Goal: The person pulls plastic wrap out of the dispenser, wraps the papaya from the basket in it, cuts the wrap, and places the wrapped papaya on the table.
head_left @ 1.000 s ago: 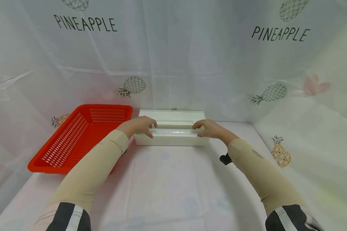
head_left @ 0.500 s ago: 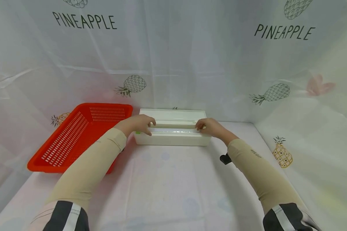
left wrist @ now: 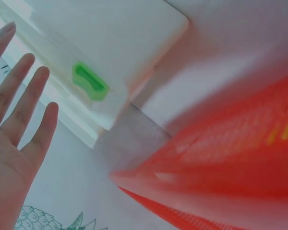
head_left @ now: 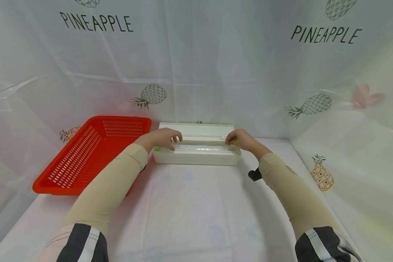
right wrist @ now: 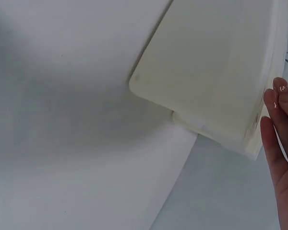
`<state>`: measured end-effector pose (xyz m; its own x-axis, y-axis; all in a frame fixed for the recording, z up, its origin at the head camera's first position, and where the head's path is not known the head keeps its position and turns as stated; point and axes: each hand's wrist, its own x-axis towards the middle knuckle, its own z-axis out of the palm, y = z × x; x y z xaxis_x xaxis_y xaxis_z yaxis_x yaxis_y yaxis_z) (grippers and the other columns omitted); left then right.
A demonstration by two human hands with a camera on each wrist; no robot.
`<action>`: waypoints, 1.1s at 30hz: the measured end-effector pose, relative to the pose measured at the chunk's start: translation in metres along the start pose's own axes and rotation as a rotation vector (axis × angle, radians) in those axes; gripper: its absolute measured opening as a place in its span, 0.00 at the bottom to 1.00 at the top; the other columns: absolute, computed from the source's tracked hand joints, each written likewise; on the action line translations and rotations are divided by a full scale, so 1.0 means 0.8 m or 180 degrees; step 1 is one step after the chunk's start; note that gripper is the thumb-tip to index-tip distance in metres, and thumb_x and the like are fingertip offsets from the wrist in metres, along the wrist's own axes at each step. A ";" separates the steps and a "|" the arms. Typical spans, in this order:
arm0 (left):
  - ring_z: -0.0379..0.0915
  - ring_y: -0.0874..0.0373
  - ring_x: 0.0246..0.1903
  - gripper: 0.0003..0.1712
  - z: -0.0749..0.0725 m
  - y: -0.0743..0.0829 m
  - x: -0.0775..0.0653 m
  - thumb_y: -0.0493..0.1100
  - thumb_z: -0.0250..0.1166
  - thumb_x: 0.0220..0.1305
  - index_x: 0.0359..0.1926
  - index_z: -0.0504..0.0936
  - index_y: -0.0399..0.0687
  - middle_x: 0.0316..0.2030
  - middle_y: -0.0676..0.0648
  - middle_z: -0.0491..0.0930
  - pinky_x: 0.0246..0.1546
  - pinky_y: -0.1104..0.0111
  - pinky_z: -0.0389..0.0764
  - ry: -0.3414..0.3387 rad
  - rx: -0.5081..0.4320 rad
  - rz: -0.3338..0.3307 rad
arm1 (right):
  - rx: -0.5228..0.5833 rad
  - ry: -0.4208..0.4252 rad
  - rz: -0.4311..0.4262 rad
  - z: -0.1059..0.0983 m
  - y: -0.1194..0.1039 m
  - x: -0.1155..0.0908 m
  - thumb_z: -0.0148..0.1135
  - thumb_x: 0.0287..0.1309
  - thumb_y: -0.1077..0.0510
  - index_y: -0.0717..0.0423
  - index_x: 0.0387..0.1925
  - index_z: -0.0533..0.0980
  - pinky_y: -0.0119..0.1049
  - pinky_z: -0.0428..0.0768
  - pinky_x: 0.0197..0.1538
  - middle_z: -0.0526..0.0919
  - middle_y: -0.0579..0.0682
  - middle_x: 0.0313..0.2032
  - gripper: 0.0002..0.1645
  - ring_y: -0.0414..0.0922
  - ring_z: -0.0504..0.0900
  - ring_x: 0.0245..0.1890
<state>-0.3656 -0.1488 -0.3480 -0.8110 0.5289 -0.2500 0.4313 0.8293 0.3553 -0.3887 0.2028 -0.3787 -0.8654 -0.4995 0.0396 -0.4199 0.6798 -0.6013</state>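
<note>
A long white cling film dispenser (head_left: 196, 158) stands at the back of the table, its lid (head_left: 196, 128) tipped back. Inside, a shiny roll of clear cling film (head_left: 199, 148) shows. My left hand (head_left: 159, 138) hovers over the left end, thumb apart from the fingers; in the left wrist view its fingers are spread beside a green slider (left wrist: 90, 82). Over the right end, my right hand (head_left: 243, 139) brings thumb and fingertips together. Glints on those fingertips (right wrist: 281, 87) suggest the film pinched there, though its sheet is hardly visible.
A red perforated plastic basket (head_left: 91, 160) sits to the left, close to the left forearm. Behind the dispenser hangs a white curtain (head_left: 216, 72) printed with pineapples, which also runs along the right side. A pale cloth (head_left: 190, 211) covers the table.
My right hand has closed its thumb and fingers together and moved slightly back and right along the roll. The left hand has stayed near the left end, shifting a little.
</note>
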 end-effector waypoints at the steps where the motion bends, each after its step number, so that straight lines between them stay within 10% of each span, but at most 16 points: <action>1: 0.70 0.48 0.56 0.23 0.000 0.001 0.002 0.38 0.70 0.60 0.56 0.77 0.53 0.54 0.45 0.77 0.57 0.55 0.73 -0.0030 -0.0039 0.0021 | -0.0001 -0.0010 0.0008 0.000 0.000 0.000 0.58 0.59 0.74 0.63 0.33 0.83 0.46 0.79 0.50 0.85 0.55 0.38 0.10 0.53 0.80 0.45; 19: 0.68 0.48 0.57 0.23 0.011 0.013 0.015 0.33 0.49 0.66 0.53 0.83 0.55 0.56 0.44 0.75 0.61 0.55 0.68 -0.0260 -0.0332 -0.0050 | -0.0041 -0.0019 -0.0098 -0.006 0.000 0.010 0.51 0.61 0.77 0.66 0.36 0.85 0.43 0.80 0.48 0.85 0.58 0.39 0.16 0.54 0.82 0.43; 33: 0.70 0.47 0.57 0.16 0.005 -0.001 0.012 0.32 0.56 0.66 0.50 0.85 0.43 0.53 0.43 0.79 0.61 0.56 0.69 -0.0198 -0.0134 -0.0168 | -0.0001 -0.0003 -0.0048 -0.006 -0.001 0.006 0.51 0.62 0.76 0.66 0.38 0.84 0.43 0.80 0.48 0.85 0.59 0.40 0.16 0.53 0.82 0.43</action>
<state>-0.3721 -0.1442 -0.3539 -0.8055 0.4959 -0.3245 0.3705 0.8487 0.3774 -0.3940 0.2026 -0.3744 -0.8587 -0.5102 0.0478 -0.4330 0.6725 -0.6003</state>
